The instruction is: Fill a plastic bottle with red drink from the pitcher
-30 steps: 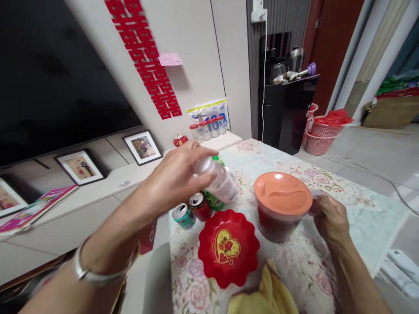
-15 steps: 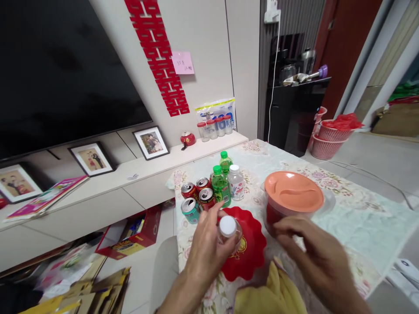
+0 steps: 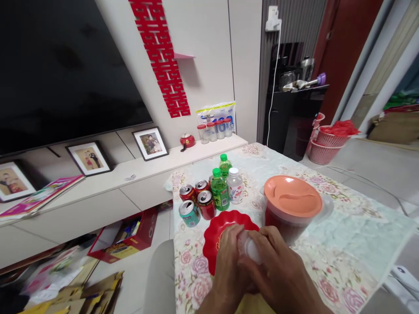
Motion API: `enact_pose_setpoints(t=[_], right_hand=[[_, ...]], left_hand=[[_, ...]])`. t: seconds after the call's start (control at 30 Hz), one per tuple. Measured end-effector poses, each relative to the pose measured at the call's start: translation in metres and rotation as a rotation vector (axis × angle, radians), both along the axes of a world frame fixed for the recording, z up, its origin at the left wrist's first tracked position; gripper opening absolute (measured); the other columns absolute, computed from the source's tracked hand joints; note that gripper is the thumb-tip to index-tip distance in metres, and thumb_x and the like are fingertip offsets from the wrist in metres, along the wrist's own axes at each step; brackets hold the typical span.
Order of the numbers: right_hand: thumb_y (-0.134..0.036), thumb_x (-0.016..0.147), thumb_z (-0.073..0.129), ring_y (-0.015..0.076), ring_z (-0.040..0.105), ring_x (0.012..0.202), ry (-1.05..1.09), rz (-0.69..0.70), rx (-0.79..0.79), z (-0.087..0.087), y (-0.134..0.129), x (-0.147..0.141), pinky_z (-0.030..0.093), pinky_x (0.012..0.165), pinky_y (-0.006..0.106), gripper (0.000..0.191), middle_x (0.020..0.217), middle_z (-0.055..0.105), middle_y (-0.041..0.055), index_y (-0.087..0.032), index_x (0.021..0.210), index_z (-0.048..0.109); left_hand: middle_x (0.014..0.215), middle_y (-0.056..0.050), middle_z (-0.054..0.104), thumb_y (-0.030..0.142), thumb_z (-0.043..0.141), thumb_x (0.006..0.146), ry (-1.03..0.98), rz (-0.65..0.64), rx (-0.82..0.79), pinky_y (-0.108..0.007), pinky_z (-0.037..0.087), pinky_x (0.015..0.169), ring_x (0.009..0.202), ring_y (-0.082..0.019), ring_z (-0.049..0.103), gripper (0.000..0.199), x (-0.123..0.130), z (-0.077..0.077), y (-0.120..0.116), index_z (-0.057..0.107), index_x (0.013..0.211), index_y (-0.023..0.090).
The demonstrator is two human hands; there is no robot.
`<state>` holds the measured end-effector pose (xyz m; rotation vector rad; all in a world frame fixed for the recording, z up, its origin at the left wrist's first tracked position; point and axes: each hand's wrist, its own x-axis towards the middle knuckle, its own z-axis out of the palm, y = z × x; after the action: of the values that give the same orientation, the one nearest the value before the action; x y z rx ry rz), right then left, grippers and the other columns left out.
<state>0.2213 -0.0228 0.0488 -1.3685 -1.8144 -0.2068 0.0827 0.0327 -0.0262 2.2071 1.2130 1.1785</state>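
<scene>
Translucent plastic shows between two curled hands: from where I stand, a small bottle (image 3: 249,247) sits caught in the grip, its pale end peeking out. The left hand (image 3: 229,257) wraps its fingers along one side, and the right hand (image 3: 276,261) clamps over the other. Some fingertips are hidden behind the bottle and knuckles, so I can't tell exactly where each one presses. Held from both sides, the bottle is probably being kept from slipping or turning freely.

Just beyond the left fingers spreads a scalloped red plate (image 3: 210,252), partly covered by the hands; whether the bottle touches it, I can't make out. Past the right knuckles stands a jug (image 3: 285,229), its orange lid (image 3: 293,196) on top and its handle pointing away from the hands, perhaps to leave the working space free. Farther out from the left fingertips, teal and red cans (image 3: 206,205) huddle beside green-capped bottles (image 3: 220,192), likely grouped to stay out of the way. Below the wrists, a yellow cloth (image 3: 257,305) peeks out, within easy reach.
</scene>
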Motion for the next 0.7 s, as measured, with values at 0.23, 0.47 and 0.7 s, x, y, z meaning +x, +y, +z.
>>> enact_pose_setpoints(t=[0.23, 0.47, 0.7], right_hand=[[-0.004, 0.092, 0.043, 0.0215, 0.066, 0.084, 0.0, 0.236, -0.03, 0.021, 0.002, 0.01, 0.061, 0.072, 0.033, 0.036, 0.103, 0.075, 0.007, -0.023, 0.118, 0.06], [-0.014, 0.096, 0.046, 0.0215, 0.069, 0.074, -0.093, 0.026, 0.007, 0.011, 0.001, 0.006, 0.059, 0.06, 0.03, 0.023, 0.092, 0.072, 0.0104, -0.018, 0.114, 0.06], [-0.005, 0.098, 0.04, 0.023, 0.073, 0.094, -0.119, 0.124, 0.115, 0.02, -0.002, 0.01, 0.063, 0.082, 0.034, 0.036, 0.107, 0.078, 0.009, -0.018, 0.123, 0.062]], left_hand=[[0.114, -0.016, 0.073, 0.027, 0.073, 0.073, -0.035, -0.047, -0.04, -0.05, 0.062, 0.091, 0.106, -0.032, 0.073, 0.049, 0.003, 0.013, 0.007, 0.059, 0.12, 0.017], [0.115, -0.016, 0.074, 0.027, 0.07, 0.075, -0.067, -0.059, -0.147, -0.051, 0.061, 0.092, 0.105, -0.033, 0.073, 0.043, 0.002, 0.016, 0.005, 0.064, 0.116, 0.018], [0.114, -0.012, 0.073, 0.03, 0.079, 0.066, -0.133, -0.07, -0.265, -0.046, 0.059, 0.093, 0.105, -0.032, 0.072, 0.054, 0.002, 0.028, 0.009, 0.06, 0.115, 0.02]])
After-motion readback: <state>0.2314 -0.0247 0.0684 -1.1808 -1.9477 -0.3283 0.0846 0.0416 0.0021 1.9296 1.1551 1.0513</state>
